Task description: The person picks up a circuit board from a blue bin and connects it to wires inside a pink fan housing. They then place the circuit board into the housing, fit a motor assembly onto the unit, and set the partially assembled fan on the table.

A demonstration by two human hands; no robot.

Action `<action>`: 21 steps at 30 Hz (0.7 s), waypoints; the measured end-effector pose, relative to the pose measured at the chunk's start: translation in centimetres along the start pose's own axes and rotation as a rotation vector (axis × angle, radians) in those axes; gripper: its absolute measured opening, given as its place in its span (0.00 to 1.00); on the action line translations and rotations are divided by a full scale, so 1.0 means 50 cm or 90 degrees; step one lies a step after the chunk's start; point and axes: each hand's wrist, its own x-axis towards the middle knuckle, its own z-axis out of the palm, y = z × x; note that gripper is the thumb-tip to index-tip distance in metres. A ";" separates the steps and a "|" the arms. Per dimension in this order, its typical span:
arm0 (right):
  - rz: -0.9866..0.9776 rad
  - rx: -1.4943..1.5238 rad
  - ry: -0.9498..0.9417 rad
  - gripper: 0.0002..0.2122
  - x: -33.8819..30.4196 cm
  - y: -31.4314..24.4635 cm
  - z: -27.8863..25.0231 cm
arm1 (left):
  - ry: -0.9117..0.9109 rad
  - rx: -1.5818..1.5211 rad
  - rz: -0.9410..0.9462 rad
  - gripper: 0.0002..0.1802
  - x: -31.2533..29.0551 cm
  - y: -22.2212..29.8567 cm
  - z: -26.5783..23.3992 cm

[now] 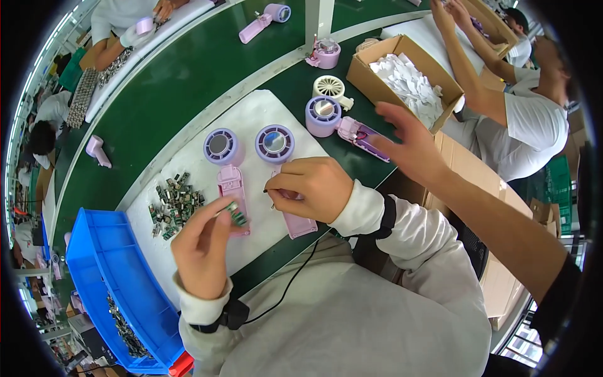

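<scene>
My left hand (204, 248) pinches a small green circuit board (237, 215) between thumb and fingers. The board is over the handle of a handheld fan with a lilac head (221, 146) and an opened pink handle (230, 180). To its right lies a second lilac-and-pink fan (274, 143). Closed over that one's handle, my right hand (317, 186) pinches something small with a dark tip; its kind cannot be made out. Both fans rest on a white foam mat (242, 116). Several loose circuit boards (176, 204) are heaped at the mat's left.
A blue bin (103, 245) holding more boards stands at left. Another person's hand (411, 147) reaches in from the right, near a third fan (323, 115). Behind are a cream fan part (331, 90) and a cardboard box (367, 69) of white scraps. A green belt (169, 94) runs beyond.
</scene>
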 end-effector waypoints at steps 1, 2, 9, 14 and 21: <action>0.004 0.016 -0.009 0.04 0.002 -0.004 -0.005 | -0.036 -0.072 -0.022 0.14 0.012 0.005 0.011; 0.009 0.034 -0.017 0.04 0.003 -0.008 -0.009 | -0.031 -0.074 -0.025 0.14 0.023 0.005 0.021; 0.010 0.108 0.016 0.06 0.014 -0.006 -0.018 | -0.069 -0.083 0.042 0.18 0.051 -0.042 0.056; 0.021 0.094 0.034 0.07 0.014 -0.009 -0.025 | -0.038 -0.154 -0.044 0.19 0.044 -0.040 0.077; 0.007 0.084 0.032 0.07 0.015 -0.006 -0.020 | -0.073 -0.082 0.004 0.17 0.041 -0.048 0.063</action>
